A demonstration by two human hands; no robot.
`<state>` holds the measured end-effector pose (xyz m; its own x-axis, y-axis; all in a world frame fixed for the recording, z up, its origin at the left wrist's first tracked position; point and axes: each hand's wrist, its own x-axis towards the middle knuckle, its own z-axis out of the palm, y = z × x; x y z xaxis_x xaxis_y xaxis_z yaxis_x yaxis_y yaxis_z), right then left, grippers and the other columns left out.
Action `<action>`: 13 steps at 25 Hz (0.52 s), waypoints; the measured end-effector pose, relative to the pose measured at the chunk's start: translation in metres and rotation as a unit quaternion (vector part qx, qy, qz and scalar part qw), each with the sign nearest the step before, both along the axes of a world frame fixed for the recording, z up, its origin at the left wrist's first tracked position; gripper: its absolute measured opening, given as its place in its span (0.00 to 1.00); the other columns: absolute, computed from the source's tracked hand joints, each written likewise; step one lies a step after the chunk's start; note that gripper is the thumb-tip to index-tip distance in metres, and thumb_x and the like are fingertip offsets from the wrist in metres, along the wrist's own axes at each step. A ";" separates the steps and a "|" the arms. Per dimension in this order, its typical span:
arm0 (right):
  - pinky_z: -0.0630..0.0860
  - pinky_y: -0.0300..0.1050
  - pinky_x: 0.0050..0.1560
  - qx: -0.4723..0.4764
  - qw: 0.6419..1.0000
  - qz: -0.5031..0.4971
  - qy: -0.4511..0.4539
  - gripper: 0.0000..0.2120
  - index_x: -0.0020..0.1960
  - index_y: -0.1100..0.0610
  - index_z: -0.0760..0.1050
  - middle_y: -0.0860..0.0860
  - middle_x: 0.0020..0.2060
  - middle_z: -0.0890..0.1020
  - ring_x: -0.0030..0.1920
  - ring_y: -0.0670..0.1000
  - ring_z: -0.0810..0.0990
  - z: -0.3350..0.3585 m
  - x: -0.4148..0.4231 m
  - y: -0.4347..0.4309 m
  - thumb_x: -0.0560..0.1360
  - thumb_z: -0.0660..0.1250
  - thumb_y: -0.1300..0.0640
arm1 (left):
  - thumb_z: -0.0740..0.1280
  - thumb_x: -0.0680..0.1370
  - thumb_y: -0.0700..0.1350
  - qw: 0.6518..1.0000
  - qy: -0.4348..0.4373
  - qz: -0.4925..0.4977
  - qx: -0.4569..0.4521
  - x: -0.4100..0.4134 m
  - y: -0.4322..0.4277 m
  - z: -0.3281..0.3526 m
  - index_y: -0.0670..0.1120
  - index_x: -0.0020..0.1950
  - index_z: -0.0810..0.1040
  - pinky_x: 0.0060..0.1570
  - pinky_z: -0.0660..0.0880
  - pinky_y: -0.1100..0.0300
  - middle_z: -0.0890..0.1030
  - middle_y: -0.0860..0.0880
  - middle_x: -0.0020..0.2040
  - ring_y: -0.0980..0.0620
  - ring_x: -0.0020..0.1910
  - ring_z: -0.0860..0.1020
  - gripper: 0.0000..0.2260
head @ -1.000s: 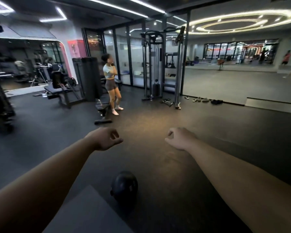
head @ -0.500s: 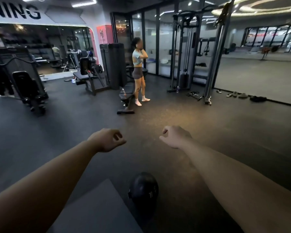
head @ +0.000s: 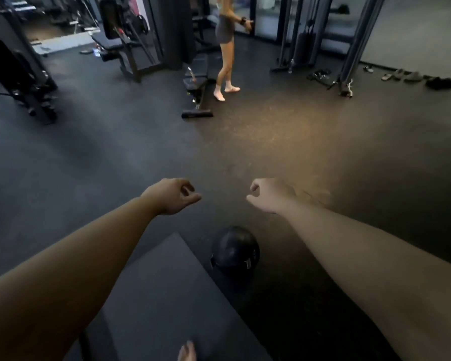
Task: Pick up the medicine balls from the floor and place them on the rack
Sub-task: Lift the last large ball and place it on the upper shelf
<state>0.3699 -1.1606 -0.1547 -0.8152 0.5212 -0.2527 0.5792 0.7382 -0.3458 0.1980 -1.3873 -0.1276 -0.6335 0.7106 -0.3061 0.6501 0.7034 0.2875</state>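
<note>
Medicine ball point(head: 234, 252) rests on the floor point(head: 284, 142) just beside the mat point(head: 167, 295); above it, left hand point(head: 173, 195) and right hand point(head: 267, 195) hang loosely curled, empty.

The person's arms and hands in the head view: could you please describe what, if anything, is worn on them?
Both forearms are bare all the way to the frame edge: no sleeves show. The left hand and right hand wear no gloves, and no watch, wristband or ring is visible, though the picture is dim and slightly blurred.
</note>
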 end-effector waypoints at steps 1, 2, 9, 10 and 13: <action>0.77 0.49 0.52 -0.009 1.000 -0.006 -0.013 0.17 0.63 0.48 0.78 0.49 0.51 0.81 0.52 0.54 0.80 -0.017 -0.012 0.003 0.79 0.67 0.40 | 0.64 0.80 0.67 1.000 -0.011 -0.010 -0.005 -0.016 0.006 -0.016 0.51 0.68 0.77 0.60 0.77 0.48 0.83 0.50 0.64 0.47 0.58 0.81 0.25; 0.79 0.50 0.54 -0.018 0.999 -0.012 -0.024 0.18 0.64 0.49 0.78 0.50 0.52 0.81 0.53 0.55 0.81 -0.031 -0.021 0.006 0.79 0.68 0.40 | 0.64 0.80 0.66 1.000 -0.020 -0.020 -0.010 -0.032 0.011 -0.030 0.51 0.69 0.77 0.60 0.77 0.48 0.83 0.50 0.64 0.47 0.58 0.81 0.25; 0.80 0.52 0.55 -0.042 0.989 -0.092 -0.109 0.21 0.67 0.47 0.76 0.51 0.60 0.82 0.57 0.55 0.82 -0.125 -0.108 0.033 0.79 0.67 0.38 | 0.65 0.78 0.68 0.990 -0.105 -0.073 -0.062 -0.158 0.062 -0.139 0.51 0.68 0.77 0.61 0.77 0.48 0.82 0.50 0.65 0.47 0.60 0.80 0.26; 0.80 0.53 0.56 -0.056 0.986 -0.105 -0.113 0.21 0.67 0.47 0.75 0.51 0.61 0.82 0.57 0.55 0.82 -0.145 -0.120 0.037 0.79 0.67 0.38 | 0.66 0.78 0.68 0.988 -0.113 -0.077 -0.066 -0.172 0.069 -0.159 0.51 0.69 0.77 0.61 0.76 0.48 0.82 0.50 0.65 0.46 0.61 0.80 0.27; 0.80 0.57 0.57 -0.097 0.976 -0.132 -0.144 0.21 0.69 0.47 0.73 0.51 0.63 0.81 0.59 0.55 0.81 -0.209 -0.140 0.047 0.80 0.67 0.40 | 0.65 0.79 0.67 0.983 -0.146 -0.080 -0.080 -0.190 0.087 -0.227 0.50 0.71 0.75 0.64 0.76 0.48 0.80 0.48 0.68 0.46 0.65 0.79 0.28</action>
